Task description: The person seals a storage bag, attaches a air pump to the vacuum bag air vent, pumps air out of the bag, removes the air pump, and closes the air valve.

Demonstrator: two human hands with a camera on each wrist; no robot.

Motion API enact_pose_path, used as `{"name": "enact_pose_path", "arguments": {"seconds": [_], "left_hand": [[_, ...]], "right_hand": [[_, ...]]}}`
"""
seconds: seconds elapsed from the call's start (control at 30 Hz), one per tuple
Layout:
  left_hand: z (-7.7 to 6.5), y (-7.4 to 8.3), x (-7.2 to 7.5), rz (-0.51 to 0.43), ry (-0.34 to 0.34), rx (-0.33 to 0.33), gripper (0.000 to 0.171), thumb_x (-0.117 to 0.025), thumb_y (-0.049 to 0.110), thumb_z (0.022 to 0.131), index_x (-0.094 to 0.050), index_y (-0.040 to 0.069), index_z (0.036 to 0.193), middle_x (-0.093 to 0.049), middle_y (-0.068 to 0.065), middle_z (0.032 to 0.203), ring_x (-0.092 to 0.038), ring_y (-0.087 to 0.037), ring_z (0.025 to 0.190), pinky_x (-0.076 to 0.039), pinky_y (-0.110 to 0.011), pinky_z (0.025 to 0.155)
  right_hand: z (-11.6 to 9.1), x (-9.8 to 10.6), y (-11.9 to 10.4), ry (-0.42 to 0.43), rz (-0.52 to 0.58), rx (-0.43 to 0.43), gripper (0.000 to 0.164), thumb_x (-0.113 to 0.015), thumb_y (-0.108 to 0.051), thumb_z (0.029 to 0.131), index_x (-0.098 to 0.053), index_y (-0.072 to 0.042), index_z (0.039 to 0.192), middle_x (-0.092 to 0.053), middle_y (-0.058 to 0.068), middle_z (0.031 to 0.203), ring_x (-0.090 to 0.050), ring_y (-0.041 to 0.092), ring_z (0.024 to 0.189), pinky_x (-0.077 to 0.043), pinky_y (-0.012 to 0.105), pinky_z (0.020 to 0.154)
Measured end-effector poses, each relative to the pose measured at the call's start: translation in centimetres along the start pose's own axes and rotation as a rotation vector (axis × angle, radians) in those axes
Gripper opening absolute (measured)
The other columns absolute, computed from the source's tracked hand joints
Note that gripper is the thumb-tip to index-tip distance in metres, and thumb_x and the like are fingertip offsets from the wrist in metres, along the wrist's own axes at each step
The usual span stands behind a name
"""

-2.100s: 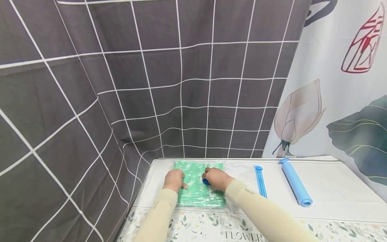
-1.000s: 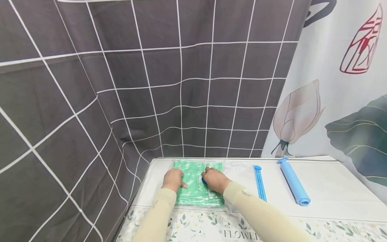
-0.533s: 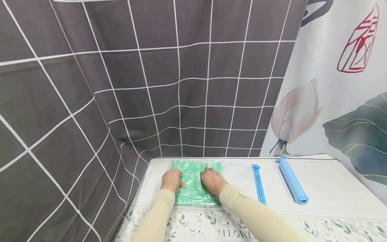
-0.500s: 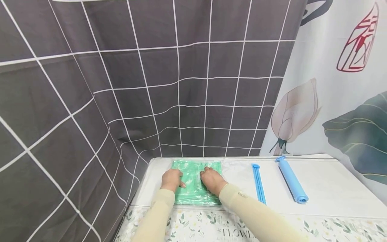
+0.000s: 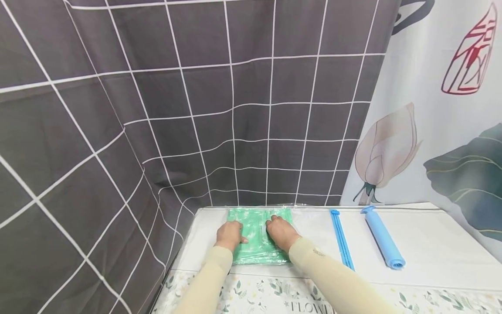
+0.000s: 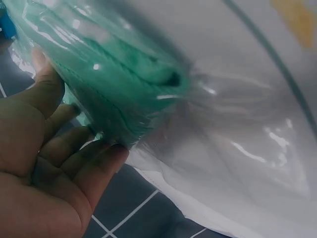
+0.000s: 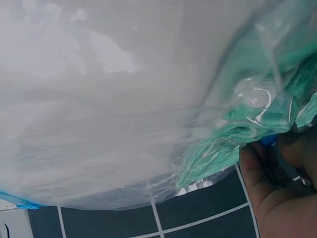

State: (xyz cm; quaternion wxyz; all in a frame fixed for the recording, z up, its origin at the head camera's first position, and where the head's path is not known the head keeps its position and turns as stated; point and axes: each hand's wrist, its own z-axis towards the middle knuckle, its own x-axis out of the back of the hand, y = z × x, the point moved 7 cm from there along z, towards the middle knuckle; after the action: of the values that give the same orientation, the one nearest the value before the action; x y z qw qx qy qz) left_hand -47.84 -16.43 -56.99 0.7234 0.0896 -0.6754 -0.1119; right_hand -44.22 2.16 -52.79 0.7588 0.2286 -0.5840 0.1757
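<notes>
A folded green cloth (image 5: 256, 248) lies inside a clear plastic storage bag (image 7: 84, 129) on the white tabletop. My left hand (image 5: 229, 234) grips the cloth's left edge through the plastic, thumb on top and fingers curled below in the left wrist view. My right hand (image 5: 281, 232) is at the right part of the bundle, its fingers bent round a small blue cap (image 7: 269, 140), mostly hidden by the hand. The empty part of the bag stretches right to a blue zip strip (image 5: 342, 240) at its mouth.
A light blue hand pump (image 5: 384, 239) lies to the right of the zip strip. A dark grey curtain (image 5: 251, 122) with white grid lines stands behind and to the left. The table's near side carries a flower-print cover (image 5: 255, 288).
The blue cap, seen under my right hand earlier, is now covered in the head view. Both hands have shifted slightly right with the bundle. The zip strip's near end has swung right.
</notes>
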Motion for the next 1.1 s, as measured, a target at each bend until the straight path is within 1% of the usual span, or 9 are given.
{"name": "enact_pose_path", "arguments": {"seconds": [0.03,0.2,0.27,0.4,0.47,0.67,0.8,0.93,1.1], "left_hand": [[0.3,-0.1,-0.2,0.02,0.01,-0.01,0.074,-0.095,0.045,0.07,-0.082,0.016,0.137,-0.083,-0.011,0.138,-0.078,-0.04,0.13,-0.065,-0.056,0.112],[0.5,-0.6,-0.9,0.025,-0.014,-0.014,0.075,-0.093,0.046,0.073,-0.081,0.015,0.14,-0.075,-0.016,0.152,-0.074,-0.042,0.138,-0.063,-0.058,0.115],[0.3,-0.7,-0.7,0.012,-0.022,-0.007,0.076,-0.092,0.046,0.073,-0.08,0.015,0.141,-0.072,-0.018,0.156,-0.072,-0.043,0.141,-0.061,-0.058,0.118],[0.1,-0.8,-0.4,0.012,-0.011,0.0,0.075,-0.091,0.046,0.072,-0.081,0.016,0.14,-0.077,-0.016,0.149,-0.074,-0.042,0.137,-0.062,-0.057,0.118],[0.1,-0.7,-0.3,0.015,-0.002,-0.013,0.073,-0.091,0.045,0.072,-0.082,0.016,0.137,-0.08,-0.016,0.142,-0.077,-0.043,0.131,-0.064,-0.058,0.114],[0.4,-0.5,-1.1,0.024,-0.006,-0.04,0.07,-0.092,0.043,0.074,-0.082,0.013,0.136,-0.076,-0.02,0.149,-0.076,-0.045,0.131,-0.063,-0.059,0.115],[0.3,0.0,-1.0,0.016,-0.004,-0.049,0.067,-0.091,0.042,0.075,-0.083,0.012,0.134,-0.078,-0.02,0.144,-0.078,-0.044,0.127,-0.063,-0.058,0.114],[-0.6,0.7,0.1,-0.024,-0.023,-0.033,0.069,-0.091,0.041,0.074,-0.082,0.012,0.136,-0.075,-0.021,0.15,-0.075,-0.046,0.133,-0.061,-0.059,0.118],[-1.5,1.4,1.9,-0.057,-0.066,-0.009,0.073,-0.091,0.038,0.077,-0.078,0.009,0.142,-0.065,-0.025,0.161,-0.068,-0.049,0.144,-0.056,-0.063,0.123]], "right_hand": [[0.3,-1.0,0.4,0.007,0.0,0.005,0.027,-0.085,-0.005,0.096,-0.077,-0.001,0.121,-0.077,0.017,0.111,-0.079,0.032,0.102,-0.073,0.038,0.089],[0.4,-1.6,0.3,-0.011,-0.012,-0.009,0.032,-0.088,-0.006,0.094,-0.077,-0.003,0.124,-0.077,0.017,0.115,-0.079,0.032,0.105,-0.073,0.04,0.089],[-0.1,-0.1,-0.4,-0.046,-0.014,-0.029,0.035,-0.089,-0.005,0.093,-0.077,-0.001,0.126,-0.078,0.018,0.117,-0.08,0.033,0.109,-0.073,0.039,0.092],[-0.3,0.6,-1.0,-0.07,-0.05,-0.04,0.041,-0.088,-0.004,0.095,-0.076,-0.001,0.134,-0.078,0.02,0.128,-0.081,0.034,0.118,-0.071,0.035,0.1],[-0.5,0.9,-1.2,-0.063,-0.068,-0.041,0.041,-0.088,-0.004,0.095,-0.077,-0.002,0.134,-0.079,0.019,0.128,-0.081,0.034,0.117,-0.071,0.035,0.099],[-0.8,1.3,-1.1,-0.014,-0.063,-0.032,0.033,-0.091,0.002,0.088,-0.079,-0.003,0.118,-0.078,0.017,0.111,-0.08,0.031,0.099,-0.073,0.038,0.087],[-0.9,1.4,-0.7,-0.019,-0.033,-0.042,0.031,-0.089,0.005,0.089,-0.078,-0.001,0.117,-0.078,0.018,0.11,-0.081,0.032,0.097,-0.073,0.038,0.088],[-0.3,-0.4,0.0,0.011,-0.034,-0.042,0.031,-0.089,0.002,0.089,-0.078,-0.003,0.117,-0.078,0.019,0.11,-0.081,0.033,0.094,-0.073,0.042,0.081],[1.2,-4.4,1.7,0.038,0.034,-0.027,0.027,-0.087,-0.001,0.093,-0.078,-0.004,0.118,-0.077,0.019,0.107,-0.081,0.034,0.092,-0.073,0.042,0.081]]}}
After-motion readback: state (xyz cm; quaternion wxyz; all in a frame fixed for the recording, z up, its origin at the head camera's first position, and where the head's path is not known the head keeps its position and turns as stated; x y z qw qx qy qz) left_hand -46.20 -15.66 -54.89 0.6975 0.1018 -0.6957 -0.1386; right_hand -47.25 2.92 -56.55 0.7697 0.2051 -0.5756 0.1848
